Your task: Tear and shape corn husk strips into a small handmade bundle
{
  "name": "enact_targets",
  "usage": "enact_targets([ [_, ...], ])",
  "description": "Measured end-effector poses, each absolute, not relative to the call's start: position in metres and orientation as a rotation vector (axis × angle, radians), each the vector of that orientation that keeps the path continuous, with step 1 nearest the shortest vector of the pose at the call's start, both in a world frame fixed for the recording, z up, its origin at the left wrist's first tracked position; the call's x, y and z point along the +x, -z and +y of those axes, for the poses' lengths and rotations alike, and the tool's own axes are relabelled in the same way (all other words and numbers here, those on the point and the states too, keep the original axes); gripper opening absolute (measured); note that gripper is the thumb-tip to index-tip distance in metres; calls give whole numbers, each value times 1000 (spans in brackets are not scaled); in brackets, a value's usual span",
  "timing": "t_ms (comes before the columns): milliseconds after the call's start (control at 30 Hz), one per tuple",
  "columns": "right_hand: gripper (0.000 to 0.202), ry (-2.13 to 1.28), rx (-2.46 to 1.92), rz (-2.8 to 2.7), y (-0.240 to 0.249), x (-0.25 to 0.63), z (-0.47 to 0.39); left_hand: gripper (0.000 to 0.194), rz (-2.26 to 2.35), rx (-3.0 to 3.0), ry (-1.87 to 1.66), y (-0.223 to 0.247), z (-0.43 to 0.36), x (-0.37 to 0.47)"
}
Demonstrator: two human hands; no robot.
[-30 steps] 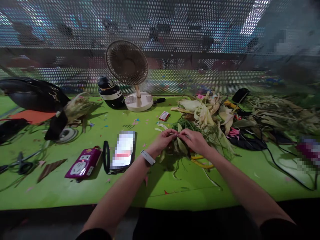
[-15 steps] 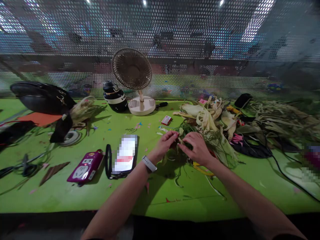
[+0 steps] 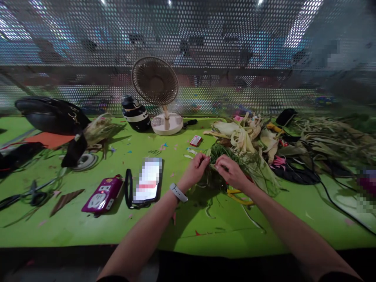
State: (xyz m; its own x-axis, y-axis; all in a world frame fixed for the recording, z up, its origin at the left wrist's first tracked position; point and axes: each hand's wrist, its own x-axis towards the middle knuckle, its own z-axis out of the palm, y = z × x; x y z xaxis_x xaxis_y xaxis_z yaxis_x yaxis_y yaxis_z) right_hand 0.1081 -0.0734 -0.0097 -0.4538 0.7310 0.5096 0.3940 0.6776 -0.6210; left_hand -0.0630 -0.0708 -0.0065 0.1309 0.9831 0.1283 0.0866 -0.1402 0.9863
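Observation:
My left hand, with a pale watch on its wrist, has thumb and fingers pinched together on a small greenish piece of plant. Close to its right, my right hand is also closed in a pinch; what its fingertips hold is too small to make out. Under and behind both hands lies dark green leafy material. Pale dried husks are heaped just beyond. A yellow-handled tool lies partly beneath my right hand.
On the green table are a phone, a purple power socket, scissors, a fan, a black bottle, a red-and-white box and a black bag. A cable runs down the right.
My hands have moved slightly apart, my right hand's fingers drawing inward. More of the green leaves and the yellow handles shows between and below them.

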Motion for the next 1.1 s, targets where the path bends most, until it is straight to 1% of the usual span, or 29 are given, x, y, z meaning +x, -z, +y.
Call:
enact_targets([
  [333, 25, -714, -932, -1966, 7, 109, -74, 37, 935, 1259, -1011, -4, -77, -66],
  [600, 28, -881, -999, -1992, 1, 108, -78, 32, 953, 1308, -1019, -4, -78, -66],
  [733, 27, -865, -991, -2013, 1, 107, -81, 31, 954, 1312, -981, -4, -76, -69],
  [933, 26, -698, -929, -2131, 8, 104, -80, 30, 1023, 1313, -1020, 4, -72, -65],
  [1100, 26, -814, -940, -2053, 3, 111, -78, 36, 854, 1115, -982, -7, -78, -66],
])
